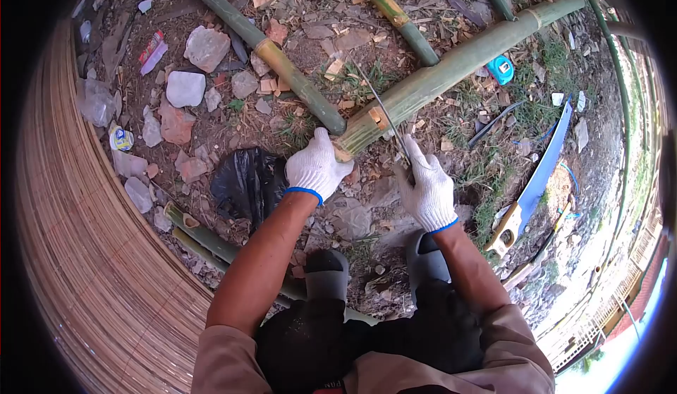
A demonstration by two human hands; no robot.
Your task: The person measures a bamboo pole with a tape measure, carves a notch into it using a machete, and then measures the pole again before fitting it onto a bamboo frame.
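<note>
A thick green bamboo pole (451,70) lies slantwise on the ground, with a notch cut near its close end. My left hand (316,163), in a white knit glove with a blue cuff, is closed round that end. My right hand (425,185), gloved the same way, grips a long knife (384,108) whose thin blade, seen nearly edge-on, crosses over the pole right by the notch. Its handle is mostly hidden in my fingers. A thinner bamboo pole (282,66) reaches the thick one just beyond my left hand. Another thin pole (398,20) meets it farther along.
A blue-bladed handsaw (539,165) and a teal tape measure (501,70) lie to the right. Stones (207,48), wood chips and a black plastic bag (248,182) litter the ground. A slatted bamboo surface (106,253) curves along the left. My feet are just below the hands.
</note>
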